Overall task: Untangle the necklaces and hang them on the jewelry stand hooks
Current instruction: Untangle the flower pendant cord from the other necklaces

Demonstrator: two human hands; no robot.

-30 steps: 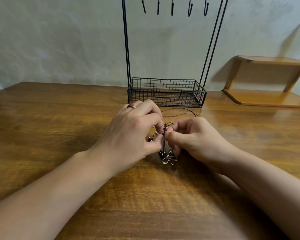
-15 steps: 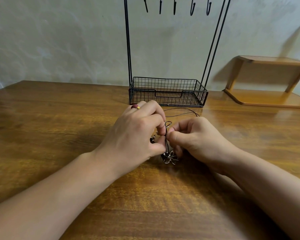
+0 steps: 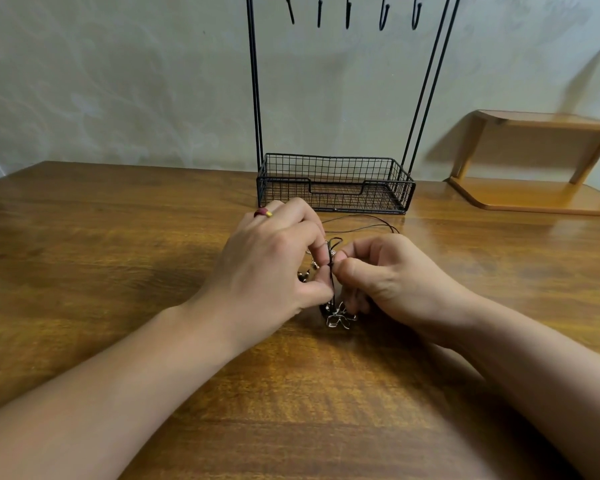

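In front of the jewelry stand (image 3: 336, 183), low over the wooden surface (image 3: 118, 271), the two hands meet around a small tangle of necklaces (image 3: 333, 271). The left hand (image 3: 274, 268) comes in from the near left with its fingers (image 3: 317, 252) curled inward, the thumb and forefinger pinching the dark cord (image 3: 331, 258) where it stands nearly upright between the hands. A red ring (image 3: 263, 213) sits on one finger of that hand. The right hand (image 3: 388, 275) faces it from the other side, its fingers likewise curled and its thumb tip pressed against the same cord, so that the two pinches almost touch.

Below the pinch, nearer to the person than the stand, a silvery flower-shaped pendant (image 3: 340, 317) lies on the surface just under the thumbs. A few small beads (image 3: 303, 275) peep out beneath the left hand; how they join the tangle cannot be told. From the knot a thin dark loop of cord (image 3: 368, 223) trails across the surface toward the stand's wire basket (image 3: 336, 168) and curves round behind the right hand, stopping just short of the basket's front edge.

The stand itself is at the far edge of the surface, against the pale wall (image 3: 118, 81). Its black uprights rise out of the top of the picture, and a row of hooks (image 3: 347, 12) hangs there with nothing on them. To the right of the stand, against the same wall, sits a low wooden shelf (image 3: 541, 157).
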